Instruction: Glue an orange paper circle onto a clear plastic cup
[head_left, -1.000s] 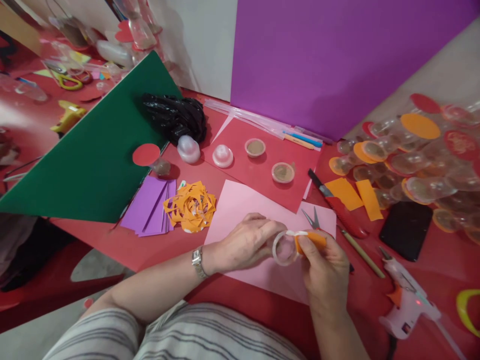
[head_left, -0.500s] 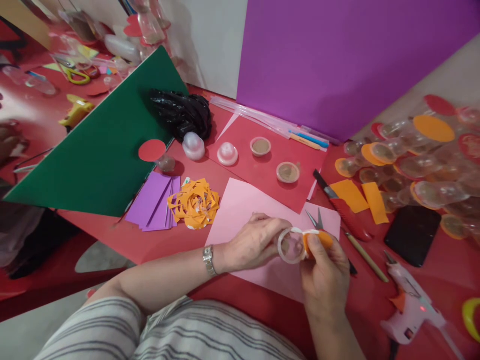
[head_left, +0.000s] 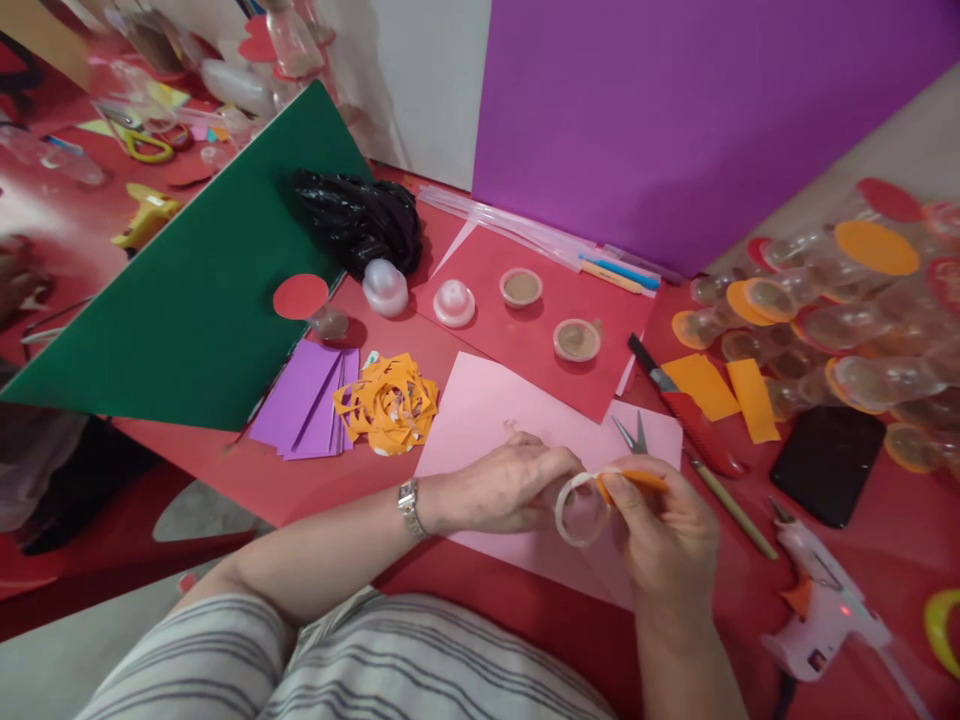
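Over the pink sheet, my left hand closes around a small clear plastic cup, its round rim turned toward me. My right hand pinches an orange paper piece between thumb and fingers, right at the cup's rim. The paper appears nearly edge-on; whether it is joined to the cup I cannot tell. Scissors lie beyond my right hand, partly covered by it. Two small cups of brown, sand-like filling stand on a red sheet farther back.
Orange paper cutouts and purple paper strips lie left. A green board leans there beside a black plastic bag. At right are a glue gun, a black phone, a cutter knife and several clear plastic shapes.
The orange paper has tilted from showing its face to nearly edge-on. My right hand has turned and shifted slightly right, and the cup's rim sits a little lower.
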